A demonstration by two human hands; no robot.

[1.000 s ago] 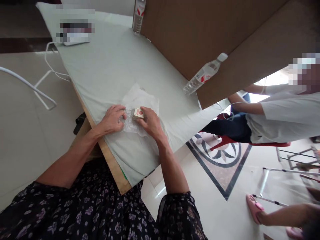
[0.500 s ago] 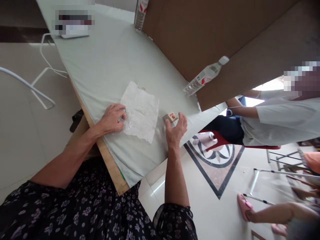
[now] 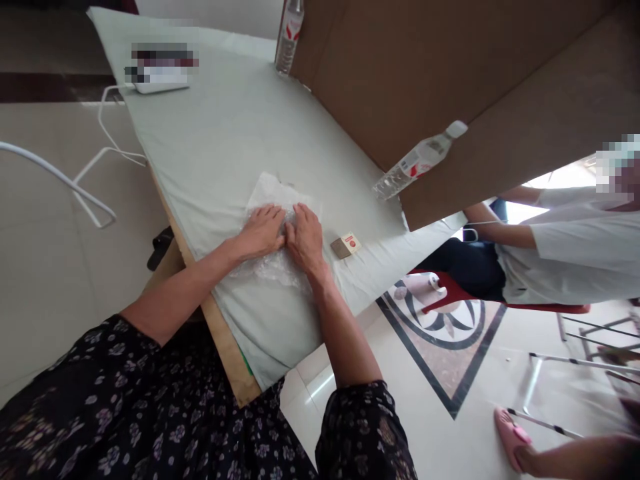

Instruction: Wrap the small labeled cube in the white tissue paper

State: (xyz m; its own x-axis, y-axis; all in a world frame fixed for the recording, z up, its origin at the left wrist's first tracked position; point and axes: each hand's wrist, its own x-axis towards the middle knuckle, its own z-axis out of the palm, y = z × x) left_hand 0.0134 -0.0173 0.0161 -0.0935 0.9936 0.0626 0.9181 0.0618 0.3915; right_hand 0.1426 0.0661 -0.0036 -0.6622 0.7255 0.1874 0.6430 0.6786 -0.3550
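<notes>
A crumpled sheet of clear bubble wrap (image 3: 273, 188) lies on the cloth-covered table (image 3: 215, 120). My left hand (image 3: 263, 230) rests on its left half, palm down with fingers stretched out. Beside it, almost touching, my right hand (image 3: 306, 240) lies on the wrap with its fingers extended. Both hands hide the sheet's middle. A small cardboard box (image 3: 346, 245) with a red mark, possibly a matchbox, sits just right of my right hand, untouched.
A water bottle (image 3: 420, 160) leans by the large brown cardboard panel (image 3: 400, 73); another bottle (image 3: 290, 37) stands at its far end. A white device (image 3: 163, 80) with a cable sits far left. A person in a white shirt (image 3: 575, 250) sits at right.
My right hand has left the small box and moved left onto the bubble wrap. My left hand has slid right and flattened on the sheet. The view has shifted slightly.
</notes>
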